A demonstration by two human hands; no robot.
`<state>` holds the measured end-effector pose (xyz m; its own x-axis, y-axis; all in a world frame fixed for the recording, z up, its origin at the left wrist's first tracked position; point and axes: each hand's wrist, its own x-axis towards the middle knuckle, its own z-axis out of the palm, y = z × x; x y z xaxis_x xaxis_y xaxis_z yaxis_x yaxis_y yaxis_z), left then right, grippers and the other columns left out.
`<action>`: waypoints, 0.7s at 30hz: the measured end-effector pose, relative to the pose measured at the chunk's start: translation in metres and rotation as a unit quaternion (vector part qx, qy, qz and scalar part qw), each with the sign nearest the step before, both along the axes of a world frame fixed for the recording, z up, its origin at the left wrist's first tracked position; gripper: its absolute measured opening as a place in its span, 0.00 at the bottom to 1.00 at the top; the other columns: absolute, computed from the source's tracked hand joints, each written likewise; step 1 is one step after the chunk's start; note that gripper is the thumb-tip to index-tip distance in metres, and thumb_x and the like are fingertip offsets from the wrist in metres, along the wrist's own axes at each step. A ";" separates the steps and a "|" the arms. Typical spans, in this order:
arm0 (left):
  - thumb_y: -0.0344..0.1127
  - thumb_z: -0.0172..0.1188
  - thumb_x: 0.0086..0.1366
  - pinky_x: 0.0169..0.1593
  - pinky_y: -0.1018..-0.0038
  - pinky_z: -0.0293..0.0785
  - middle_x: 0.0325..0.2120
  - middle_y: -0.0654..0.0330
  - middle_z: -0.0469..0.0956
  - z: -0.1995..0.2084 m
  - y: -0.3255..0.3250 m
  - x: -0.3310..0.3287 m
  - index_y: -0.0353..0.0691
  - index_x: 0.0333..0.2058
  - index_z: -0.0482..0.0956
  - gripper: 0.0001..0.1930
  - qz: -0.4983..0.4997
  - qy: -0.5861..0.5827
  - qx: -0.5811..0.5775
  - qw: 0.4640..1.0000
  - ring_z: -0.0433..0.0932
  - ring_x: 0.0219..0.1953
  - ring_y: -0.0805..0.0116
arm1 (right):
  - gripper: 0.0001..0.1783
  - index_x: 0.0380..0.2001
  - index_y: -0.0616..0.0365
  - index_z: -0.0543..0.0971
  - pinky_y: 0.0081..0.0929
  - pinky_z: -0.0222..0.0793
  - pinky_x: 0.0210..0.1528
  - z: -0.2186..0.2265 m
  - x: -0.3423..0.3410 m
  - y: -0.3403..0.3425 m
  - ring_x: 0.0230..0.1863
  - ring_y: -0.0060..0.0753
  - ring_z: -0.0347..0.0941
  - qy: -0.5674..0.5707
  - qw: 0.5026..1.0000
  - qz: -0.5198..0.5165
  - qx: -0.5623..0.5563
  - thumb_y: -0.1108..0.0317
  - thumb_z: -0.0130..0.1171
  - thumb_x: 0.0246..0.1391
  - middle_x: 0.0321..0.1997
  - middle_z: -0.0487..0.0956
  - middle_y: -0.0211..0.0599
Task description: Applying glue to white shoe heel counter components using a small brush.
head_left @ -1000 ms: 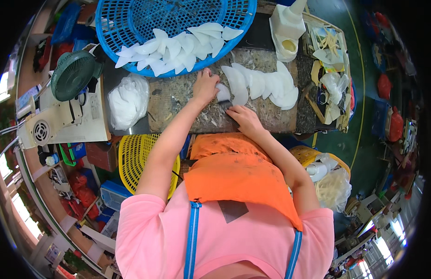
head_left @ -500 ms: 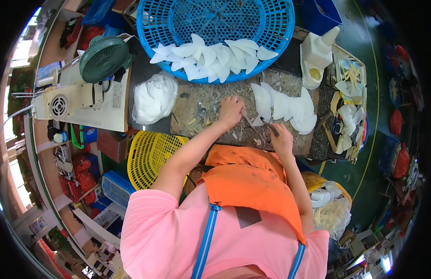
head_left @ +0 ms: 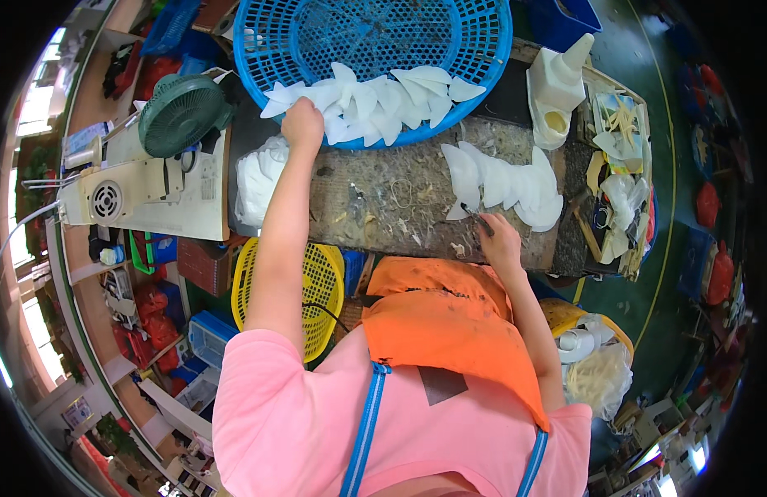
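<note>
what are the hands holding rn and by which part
The right hand grips a dark slim tool by the end nearer the person. The left hand is at the white pieces; whether it holds one cannot be told.

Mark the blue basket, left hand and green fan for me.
Blue basket [head_left: 375,37]: head view, on its bare mesh bottom.
Left hand [head_left: 303,126]: head view, middle of its back.
Green fan [head_left: 181,117]: head view, on its grille.

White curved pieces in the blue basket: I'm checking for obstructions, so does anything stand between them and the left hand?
Nothing visible does. The left hand is over the near rim of the blue basket, right at the white curved pieces; actual contact is hidden.
</note>
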<state>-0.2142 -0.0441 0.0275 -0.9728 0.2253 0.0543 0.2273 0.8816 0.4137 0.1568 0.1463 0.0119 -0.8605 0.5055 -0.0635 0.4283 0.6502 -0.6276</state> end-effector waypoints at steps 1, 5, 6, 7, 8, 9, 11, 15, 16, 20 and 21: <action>0.30 0.52 0.53 0.34 0.60 0.74 0.27 0.50 0.80 0.001 0.006 0.002 0.37 0.28 0.78 0.07 -0.037 0.101 -0.157 0.982 0.80 0.30 0.52 | 0.12 0.37 0.55 0.77 0.36 0.68 0.35 -0.001 0.000 0.000 0.35 0.46 0.73 -0.003 1.000 -0.001 -0.004 0.69 0.58 0.46 0.34 0.75 0.38; 0.32 0.49 0.55 0.33 0.58 0.74 0.28 0.50 0.80 0.003 0.000 -0.014 0.40 0.27 0.77 0.07 -0.109 0.071 -0.274 0.953 0.80 0.33 0.51 | 0.11 0.37 0.53 0.78 0.37 0.69 0.37 0.000 -0.003 0.004 0.35 0.46 0.73 -0.015 1.000 0.009 0.000 0.67 0.57 0.47 0.33 0.75 0.38; 0.32 0.48 0.55 0.32 0.57 0.74 0.28 0.51 0.80 0.015 0.001 -0.011 0.41 0.27 0.77 0.08 -0.113 0.050 -0.300 0.946 0.80 0.33 0.51 | 0.11 0.37 0.53 0.78 0.38 0.69 0.37 -0.006 -0.004 0.009 0.36 0.47 0.73 -0.031 0.999 0.003 -0.012 0.66 0.56 0.47 0.33 0.75 0.39; 0.31 0.49 0.54 0.33 0.58 0.74 0.28 0.52 0.80 0.022 0.000 -0.011 0.41 0.28 0.77 0.07 -0.108 0.064 -0.293 0.948 0.80 0.33 0.52 | 0.11 0.37 0.52 0.78 0.38 0.68 0.37 -0.013 -0.007 0.016 0.36 0.47 0.73 -0.043 0.999 -0.001 -0.025 0.66 0.56 0.47 0.33 0.76 0.40; 0.30 0.50 0.53 0.34 0.58 0.73 0.28 0.52 0.80 0.029 0.002 -0.009 0.41 0.28 0.77 0.07 -0.100 0.078 -0.285 0.950 0.79 0.34 0.52 | 0.11 0.37 0.52 0.78 0.38 0.68 0.37 -0.015 -0.016 0.026 0.36 0.47 0.73 -0.048 0.999 -0.010 -0.023 0.66 0.56 0.47 0.33 0.76 0.40; 0.30 0.50 0.53 0.34 0.58 0.73 0.28 0.52 0.80 0.039 0.013 0.001 0.41 0.28 0.77 0.07 -0.114 0.076 -0.281 0.950 0.79 0.34 0.52 | 0.11 0.37 0.52 0.78 0.39 0.68 0.37 -0.015 -0.025 0.038 0.37 0.48 0.73 -0.098 0.991 -0.047 -0.074 0.66 0.55 0.48 0.33 0.76 0.42; 0.26 0.52 0.48 0.37 0.59 0.71 0.27 0.54 0.79 0.057 0.036 0.033 0.41 0.30 0.78 0.09 -0.279 0.205 -0.059 0.936 0.78 0.33 0.53 | 0.11 0.37 0.52 0.78 0.39 0.68 0.38 -0.017 -0.024 0.039 0.37 0.49 0.73 -0.149 0.976 -0.092 -0.126 0.67 0.55 0.48 0.33 0.76 0.43; 0.24 0.52 0.48 0.39 0.61 0.70 0.26 0.52 0.74 0.005 0.099 0.140 0.40 0.31 0.77 0.10 -0.567 0.040 0.062 0.820 0.74 0.34 0.52 | 0.13 0.37 0.52 0.78 0.38 0.69 0.39 -0.020 -0.012 0.012 0.37 0.48 0.73 0.028 0.997 0.053 0.040 0.70 0.54 0.45 0.34 0.76 0.41; 0.24 0.54 0.47 0.40 0.61 0.70 0.29 0.53 0.73 -0.016 0.108 0.161 0.41 0.32 0.76 0.11 -0.574 0.002 0.024 0.819 0.74 0.35 0.52 | 0.13 0.36 0.52 0.79 0.37 0.69 0.40 -0.016 -0.004 0.003 0.37 0.47 0.73 0.062 0.985 0.141 0.079 0.72 0.54 0.43 0.34 0.77 0.40; 0.26 0.61 0.45 0.42 0.62 0.70 0.39 0.54 0.68 -0.041 0.118 0.185 0.42 0.36 0.73 0.16 -0.576 -0.047 -0.031 0.815 0.70 0.41 0.53 | 0.14 0.35 0.52 0.79 0.36 0.70 0.38 -0.014 0.011 0.018 0.36 0.43 0.74 0.040 0.977 0.196 -0.075 0.73 0.56 0.41 0.32 0.77 0.40; 0.28 0.64 0.44 0.42 0.63 0.70 0.39 0.54 0.66 -0.042 0.118 0.186 0.43 0.37 0.73 0.18 -0.571 -0.051 -0.052 0.818 0.68 0.43 0.53 | 0.11 0.34 0.53 0.80 0.36 0.70 0.37 -0.005 -0.001 0.039 0.34 0.44 0.75 0.007 0.993 0.105 -0.061 0.71 0.55 0.44 0.30 0.77 0.43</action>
